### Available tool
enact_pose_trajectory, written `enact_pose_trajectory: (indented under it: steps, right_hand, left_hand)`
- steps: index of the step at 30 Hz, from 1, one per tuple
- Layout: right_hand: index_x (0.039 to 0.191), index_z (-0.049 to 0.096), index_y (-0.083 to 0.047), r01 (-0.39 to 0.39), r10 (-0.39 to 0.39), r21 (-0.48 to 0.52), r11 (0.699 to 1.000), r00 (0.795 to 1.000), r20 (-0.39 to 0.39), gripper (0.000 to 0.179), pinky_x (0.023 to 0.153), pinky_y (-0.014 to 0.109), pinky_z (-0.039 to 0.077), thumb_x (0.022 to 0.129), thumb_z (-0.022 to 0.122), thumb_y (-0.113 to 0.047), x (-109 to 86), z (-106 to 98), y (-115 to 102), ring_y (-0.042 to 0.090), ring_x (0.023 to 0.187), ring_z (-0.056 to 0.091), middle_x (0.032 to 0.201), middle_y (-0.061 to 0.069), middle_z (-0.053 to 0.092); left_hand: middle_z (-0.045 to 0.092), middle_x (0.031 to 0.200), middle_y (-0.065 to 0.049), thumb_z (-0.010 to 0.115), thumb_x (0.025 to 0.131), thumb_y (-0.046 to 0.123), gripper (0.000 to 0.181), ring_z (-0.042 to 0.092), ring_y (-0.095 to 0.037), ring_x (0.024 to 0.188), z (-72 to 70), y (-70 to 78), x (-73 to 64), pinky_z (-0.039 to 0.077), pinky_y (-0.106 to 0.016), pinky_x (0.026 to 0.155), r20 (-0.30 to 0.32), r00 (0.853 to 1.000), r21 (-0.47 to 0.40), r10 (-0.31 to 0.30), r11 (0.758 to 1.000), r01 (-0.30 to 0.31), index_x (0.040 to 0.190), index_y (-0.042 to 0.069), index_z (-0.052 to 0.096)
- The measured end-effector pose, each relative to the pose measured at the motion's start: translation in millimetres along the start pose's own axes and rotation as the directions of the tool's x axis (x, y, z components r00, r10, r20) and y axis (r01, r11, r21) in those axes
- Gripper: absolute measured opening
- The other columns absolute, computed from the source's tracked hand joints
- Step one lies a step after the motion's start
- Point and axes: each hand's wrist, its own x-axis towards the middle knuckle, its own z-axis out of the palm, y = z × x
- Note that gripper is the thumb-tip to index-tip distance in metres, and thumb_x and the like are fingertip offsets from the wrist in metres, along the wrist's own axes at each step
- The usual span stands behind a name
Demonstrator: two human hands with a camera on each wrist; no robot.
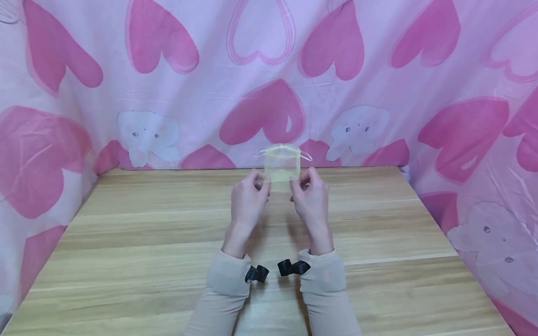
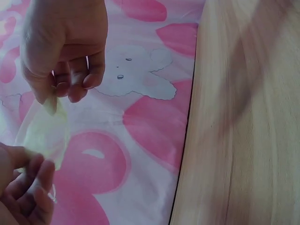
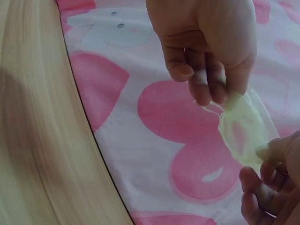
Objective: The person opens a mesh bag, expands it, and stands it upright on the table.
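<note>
A small sheer pale-yellow drawstring pouch (image 1: 282,164) is stretched between both hands above the far part of the table. Its thin cords stick out on both sides near the top in the head view. My left hand (image 1: 249,198) pinches one side of it between thumb and fingers. On the opposite side, my right hand (image 1: 312,198) pinches it the same way. Through the see-through fabric (image 3: 241,124) the pink pattern behind shows in the right wrist view, and the left thumb tip overlaps the fabric there. I see nothing inside the pouch.
A light wood-grain table (image 1: 147,242) lies under the hands. Behind it and at both sides hangs a pink cloth (image 1: 201,102) printed with hearts and white cartoon animals. A black wrist camera (image 1: 257,274) sits on the left sleeve, another camera (image 1: 293,267) on the right.
</note>
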Motion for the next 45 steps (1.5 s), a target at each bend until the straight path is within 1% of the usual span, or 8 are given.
enact_pose_trajectory:
  steps: [10,16,21,24,27,32,39,45]
  right_hand:
    - [0.068,0.047,-0.008,-0.005,0.007,0.025,1.000,0.998,-0.069,0.018,0.033,0.028,0.038,0.083,0.055,0.001,-6.2,4.6,-5.7,0.016,0.040,0.059,0.052,0.003,0.057]
    - [0.093,0.050,-0.005,-0.044,0.041,0.071,0.996,0.998,0.048,0.015,0.039,0.032,0.047,0.082,0.058,0.000,-3.8,3.8,-8.2,0.025,0.046,0.062,0.071,0.007,0.060]
    - [0.106,0.052,-0.004,-0.056,0.051,0.071,0.996,0.996,0.071,0.022,0.041,0.032,0.047,0.087,0.060,0.000,-2.9,5.2,-8.9,0.019,0.045,0.060,0.074,0.008,0.062]
    - [0.103,0.054,-0.002,-0.043,0.041,0.056,0.998,0.998,0.039,0.017,0.039,0.029,0.045,0.088,0.060,0.001,-2.9,5.7,-8.8,0.016,0.045,0.059,0.072,0.007,0.062]
    - [0.100,0.055,-0.001,-0.013,0.013,0.054,0.998,1.000,0.014,0.013,0.038,0.027,0.043,0.088,0.061,0.002,-2.6,5.6,-8.0,0.015,0.045,0.058,0.073,0.007,0.062]
    - [0.094,0.056,-0.001,0.033,-0.032,0.037,0.999,0.999,-0.004,0.009,0.037,0.024,0.040,0.088,0.061,0.002,-2.1,5.1,-6.5,0.013,0.044,0.057,0.071,0.007,0.063]
    - [0.081,0.056,-0.003,0.050,-0.051,-0.014,0.999,0.997,-0.061,0.011,0.043,0.027,0.044,0.083,0.066,0.002,-1.8,4.8,-6.5,0.011,0.042,0.056,0.056,0.004,0.055]
    - [0.071,0.052,-0.005,0.018,-0.021,-0.032,0.999,0.995,-0.101,0.018,0.044,0.029,0.044,0.080,0.065,0.003,-2.6,4.7,-6.8,0.010,0.038,0.055,0.049,0.001,0.053]
  left_hand:
    - [0.056,0.055,0.002,0.064,0.089,0.010,0.015,0.050,-0.014,0.046,3.6,-3.6,-1.9,0.039,-0.034,0.045,-0.176,0.975,0.104,0.139,0.987,-0.122,0.075,0.010,0.057]
    - [0.054,0.054,0.002,0.067,0.086,0.008,0.017,0.047,-0.015,0.044,2.1,-6.0,-0.3,0.037,-0.034,0.044,-0.203,0.961,0.147,0.189,0.976,-0.161,0.073,0.010,0.056]
    - [0.055,0.055,0.003,0.065,0.083,0.006,0.012,0.049,-0.015,0.046,2.5,-6.0,-0.1,0.040,-0.035,0.046,-0.189,0.958,0.134,0.217,0.972,-0.194,0.075,0.009,0.057]
    - [0.056,0.055,0.003,0.065,0.086,0.011,0.009,0.052,-0.014,0.048,2.8,-4.5,-0.1,0.042,-0.034,0.050,-0.120,0.979,0.029,0.167,0.986,-0.165,0.086,0.007,0.058]
    - [0.059,0.058,0.000,0.064,0.089,0.016,0.022,0.056,-0.013,0.049,3.1,-2.6,-0.1,0.042,-0.031,0.049,-0.011,0.999,-0.146,0.051,0.988,-0.052,0.105,0.006,0.054]
    - [0.061,0.065,-0.008,0.058,0.086,0.003,0.053,0.060,-0.020,0.051,3.3,-1.2,0.5,0.040,-0.029,0.043,0.084,0.993,-0.310,-0.082,0.945,0.104,0.136,0.012,0.042]
    - [0.051,0.058,0.001,0.059,0.083,-0.004,0.040,0.048,-0.013,0.045,3.7,-3.3,0.7,0.037,-0.028,0.043,-0.026,0.999,-0.140,0.029,0.990,-0.032,0.121,0.008,0.061]
    - [0.043,0.054,0.003,0.058,0.079,-0.005,0.032,0.035,-0.010,0.046,5.8,-5.8,-0.6,0.030,-0.030,0.045,-0.128,0.983,-0.007,0.130,0.991,-0.132,0.107,0.007,0.066]
